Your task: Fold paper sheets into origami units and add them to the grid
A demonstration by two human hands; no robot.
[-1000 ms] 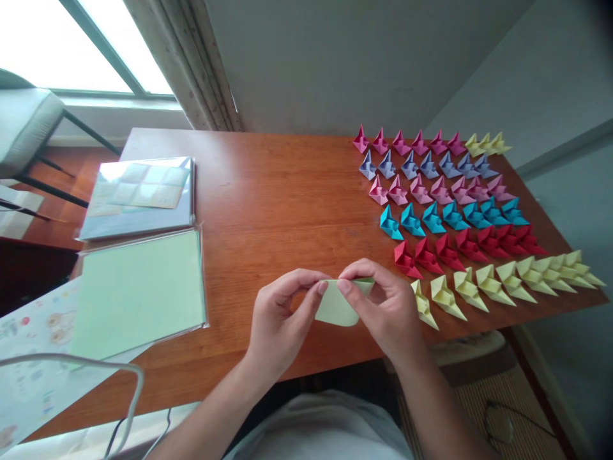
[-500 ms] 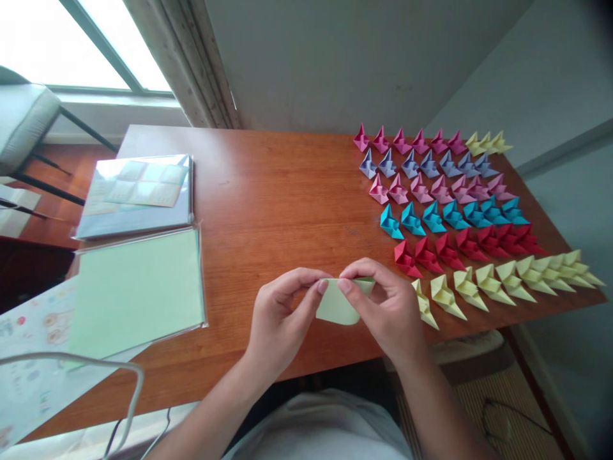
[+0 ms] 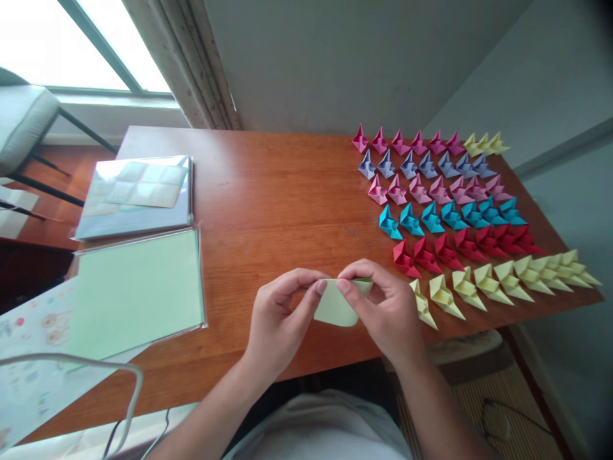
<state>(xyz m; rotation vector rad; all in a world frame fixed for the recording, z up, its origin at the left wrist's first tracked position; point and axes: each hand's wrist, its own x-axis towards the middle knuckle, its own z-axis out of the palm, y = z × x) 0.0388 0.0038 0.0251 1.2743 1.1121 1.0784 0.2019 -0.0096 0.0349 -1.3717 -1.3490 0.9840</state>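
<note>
Holding a small folded pale green paper two-handed near the front edge of the brown wooden tabletop. Pinching its upper left corner between the thumb and fingers of the left hand, and gripping the upper right side with the thumb and fingers of the right hand. Can't really see behind the paper, tbh. Also got rows of pointy folded-paper shapes over on the right. Going back to front: magenta shapes ending in a yellow trio, then lavender shapes, pink shapes, turquoise shapes, red shapes, and a long line of pale yellow shapes starting just beside the right hand. Over on the left, got light green sheets with clear plastic along the edges, just in front of a shiny pale blue pack topped with a glossy card.
</note>
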